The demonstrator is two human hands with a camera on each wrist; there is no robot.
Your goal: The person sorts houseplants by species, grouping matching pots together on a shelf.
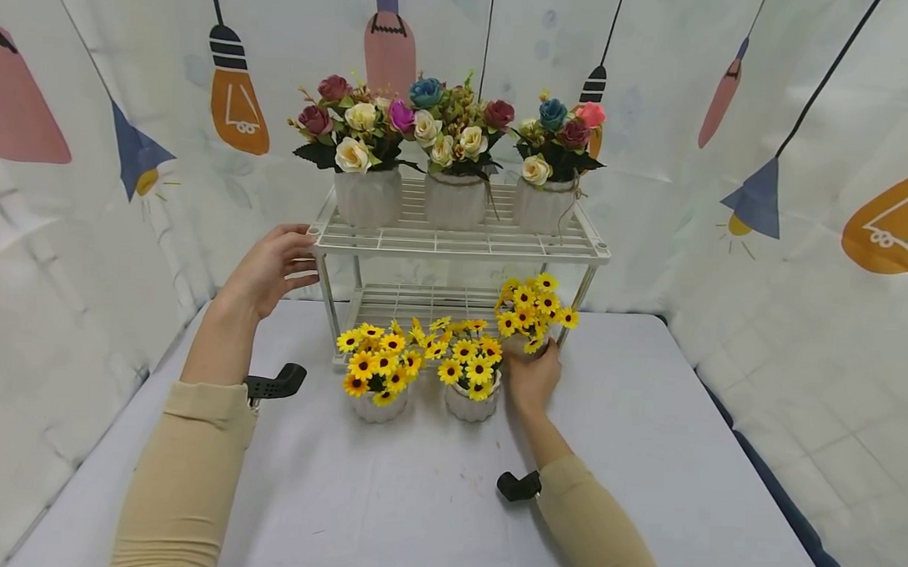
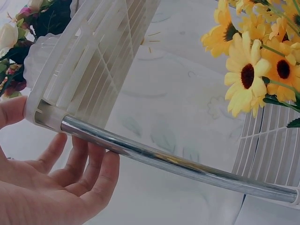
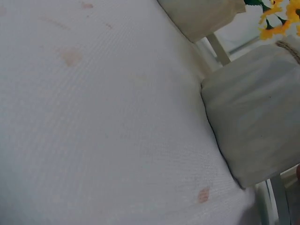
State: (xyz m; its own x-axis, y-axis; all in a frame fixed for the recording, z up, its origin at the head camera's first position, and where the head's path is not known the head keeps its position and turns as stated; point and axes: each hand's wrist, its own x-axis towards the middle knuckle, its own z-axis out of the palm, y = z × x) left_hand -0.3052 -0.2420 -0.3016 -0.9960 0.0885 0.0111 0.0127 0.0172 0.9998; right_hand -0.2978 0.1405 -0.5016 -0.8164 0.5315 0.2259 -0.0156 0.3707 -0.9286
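Observation:
A white two-tier rack (image 1: 458, 254) stands on the table. My left hand (image 1: 270, 265) is at its upper left corner; in the left wrist view, the thumb touches the corner and loosely bent fingers (image 2: 105, 173) touch the metal post (image 2: 154, 157). Low at the rack's right side, my right hand (image 1: 535, 376) grips a pale pot of yellow sunflowers (image 1: 532, 307), partly hidden by the hand. Two similar sunflower pots, one left (image 1: 378, 408) and one middle (image 1: 471, 402), stand before the rack. The right wrist view shows pale pots, the nearer pot (image 3: 253, 117) large, with the hand almost out of frame.
Three pots of mixed roses, left (image 1: 368, 197), middle (image 1: 455, 202) and right (image 1: 544, 206), stand on the top tier. A white cloth (image 1: 416, 507) covers the table. Behind hangs a curtain (image 1: 678, 99) printed with lamps.

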